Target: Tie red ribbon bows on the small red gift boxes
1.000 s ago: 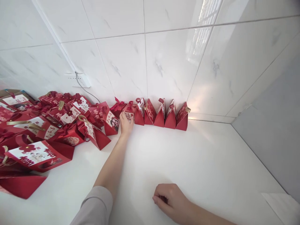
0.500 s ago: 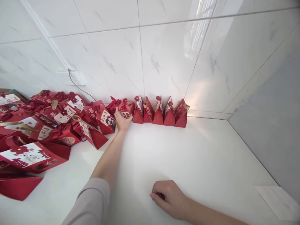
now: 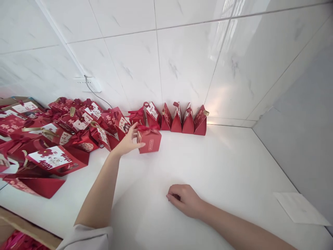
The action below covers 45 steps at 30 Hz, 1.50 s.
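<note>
My left hand [image 3: 128, 140] grips the left side of a red box [image 3: 151, 140] with a red ribbon bow on top, in front of the row by the wall. Its thumb lies on the front face and its fingers reach behind. My right hand [image 3: 183, 199] rests curled on the white table [image 3: 221, 163], with nothing visible in it. Behind the box, several red triangular boxes [image 3: 177, 119] stand in a row against the tiled wall; the leftmost of them [image 3: 153, 116] has a white printed panel and is turned at an angle.
Many red gift boxes [image 3: 54, 158] are crowded on the left side of the table. A white sheet [image 3: 301, 208] lies at the right edge. A socket [image 3: 88, 84] with a cable is on the wall. Pink items [image 3: 22, 241] show at the lower left.
My left hand has brought the bow-topped box forward and right, away from the wall. The leftmost triangular box now sits turned. My right hand remains curled on the table. The view has shifted left.
</note>
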{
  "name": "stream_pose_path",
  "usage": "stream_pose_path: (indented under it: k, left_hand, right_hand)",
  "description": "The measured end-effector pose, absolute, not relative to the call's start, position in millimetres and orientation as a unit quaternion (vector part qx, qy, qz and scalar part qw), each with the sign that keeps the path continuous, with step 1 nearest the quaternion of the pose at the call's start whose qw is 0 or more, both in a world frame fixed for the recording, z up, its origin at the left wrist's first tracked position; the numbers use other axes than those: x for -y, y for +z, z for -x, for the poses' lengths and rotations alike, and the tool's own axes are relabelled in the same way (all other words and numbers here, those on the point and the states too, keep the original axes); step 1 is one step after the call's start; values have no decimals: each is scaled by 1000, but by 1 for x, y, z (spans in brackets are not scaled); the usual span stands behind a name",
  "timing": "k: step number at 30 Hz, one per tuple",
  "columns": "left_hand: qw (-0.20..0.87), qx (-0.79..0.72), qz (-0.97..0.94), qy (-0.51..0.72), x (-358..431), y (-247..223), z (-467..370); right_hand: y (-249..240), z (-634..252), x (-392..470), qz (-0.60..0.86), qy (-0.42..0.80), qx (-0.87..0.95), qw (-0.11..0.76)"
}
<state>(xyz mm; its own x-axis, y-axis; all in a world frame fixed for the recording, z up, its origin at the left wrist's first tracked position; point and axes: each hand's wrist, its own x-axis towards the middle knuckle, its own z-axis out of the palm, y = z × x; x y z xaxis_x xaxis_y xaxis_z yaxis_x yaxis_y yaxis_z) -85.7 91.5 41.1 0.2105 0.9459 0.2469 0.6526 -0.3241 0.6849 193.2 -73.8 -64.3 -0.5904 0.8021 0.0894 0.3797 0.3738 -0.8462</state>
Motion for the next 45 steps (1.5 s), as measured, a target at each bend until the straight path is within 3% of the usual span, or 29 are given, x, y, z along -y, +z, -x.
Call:
stream_pose_path:
  k: [3, 8, 12, 15, 17, 23, 28, 34, 39, 45]
  left_hand:
    - [362, -458, -788, 196, -68, 40, 90]
    - [445, -409, -795, 45, -32, 37, 88]
    - [510, -394, -751, 144, -14, 31, 81]
    - [455, -448, -719, 274, -5, 32, 76]
    - [412, -486, -717, 282, 0, 35, 74]
    - [551, -449, -703, 37, 12, 38, 65]
    - [622, -419, -653, 108, 12, 29, 49]
    - [673, -394, -603, 168, 4, 21, 54]
    - [669, -385, -606, 191, 2, 16, 55]
    - [624, -417, -615, 240, 2, 16, 50]
  right_hand:
    - [-65, -195, 75, 362, 430, 777, 283]
    - [-58, -203, 79, 341, 425, 738, 400]
    - [-38, -214, 72, 327, 376, 723, 479]
    - [-8, -226, 58, 370, 320, 684, 541]
    - [15, -234, 44, 406, 284, 663, 560]
    - [42, -238, -3, 482, 324, 661, 475]
    - [14, -230, -18, 441, 491, 678, 323]
    - [4, -243, -21, 382, 615, 620, 303]
    - [22, -262, -16, 381, 631, 642, 211]
    - [52, -278, -3, 434, 555, 700, 117]
